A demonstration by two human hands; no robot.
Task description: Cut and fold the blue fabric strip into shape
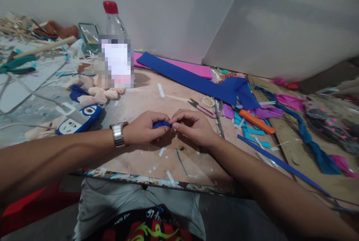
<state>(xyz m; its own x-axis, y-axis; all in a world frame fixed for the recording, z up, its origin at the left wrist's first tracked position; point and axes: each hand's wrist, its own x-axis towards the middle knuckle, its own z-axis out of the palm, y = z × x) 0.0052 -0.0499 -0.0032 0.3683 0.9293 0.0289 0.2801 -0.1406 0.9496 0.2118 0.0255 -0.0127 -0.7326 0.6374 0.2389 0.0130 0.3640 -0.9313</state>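
Blue fabric scrap (pixel 160 124) lies between the left hand (pixel 144 126), which grips its body, and the right hand (pixel 195 127), which pinches its tip, over the table (pixel 148 101). It should handle as light and soft, best held near the bunched tip.

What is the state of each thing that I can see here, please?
Small blue cloth: bunched, held
Left hand: closed around the cloth
Right hand: fingertips pinching the cloth's end
Watch: worn, fastened
Bottle: upright, red cap on
Snips: lying, blades look apart
Orange cutter: lying, blade state unclear
Wide blue strip: lying, right end folded
Pliers: lying, handles spread
Socket: charger seemingly plugged in
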